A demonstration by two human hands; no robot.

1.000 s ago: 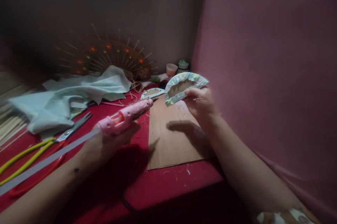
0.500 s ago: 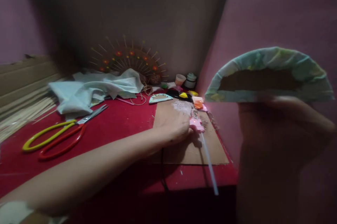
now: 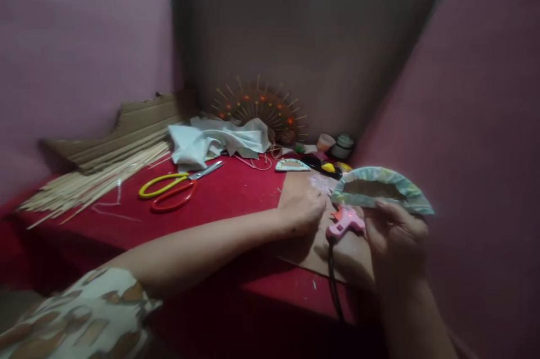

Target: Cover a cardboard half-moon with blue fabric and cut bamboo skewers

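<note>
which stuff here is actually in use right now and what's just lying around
In use: half-round fabric-edged piece held in the right hand; pink glue gun on the cardboard sheet, beside the left hand.

Lying about: scissors, white cloth, stick bundle, decorated fan.

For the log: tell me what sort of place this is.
Probably a home craft corner: a red table with a pink glue gun, scissors, a bundle of thin sticks and white cloth.

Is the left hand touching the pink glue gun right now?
Cannot tell. In the head view the left hand rests on the cardboard beside the glue gun; blur hides any gap.
</note>
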